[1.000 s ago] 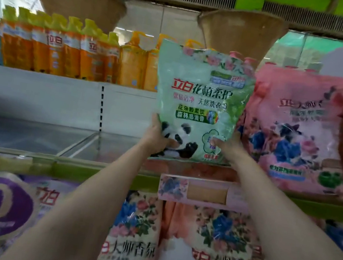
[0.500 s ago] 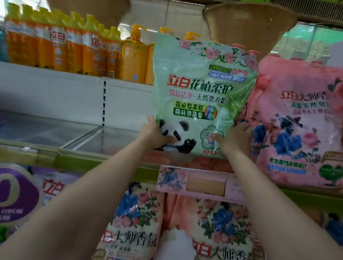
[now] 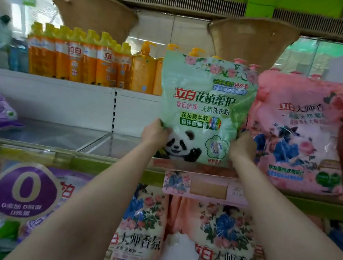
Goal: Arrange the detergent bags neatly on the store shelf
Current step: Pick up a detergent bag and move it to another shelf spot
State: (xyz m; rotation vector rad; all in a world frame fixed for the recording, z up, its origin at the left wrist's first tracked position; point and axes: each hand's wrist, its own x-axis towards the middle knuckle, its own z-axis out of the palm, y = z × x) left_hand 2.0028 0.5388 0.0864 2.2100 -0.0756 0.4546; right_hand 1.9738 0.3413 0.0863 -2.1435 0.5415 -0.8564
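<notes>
Gripping green detergent bag upright between left hand and right hand.

Front and centre, the green detergent bag reads 立白 in red, then 花植柔护 in green, with 深层洁净·天然洗衣粉 beneath. The pink bag to its right carries 立白 and 大师香, cut off at the edge. Down on the lower shelf, two floral bags show 大师香氛 in black. A purple round label displays a big 0. The orange bottles wear 立白 too.
</notes>
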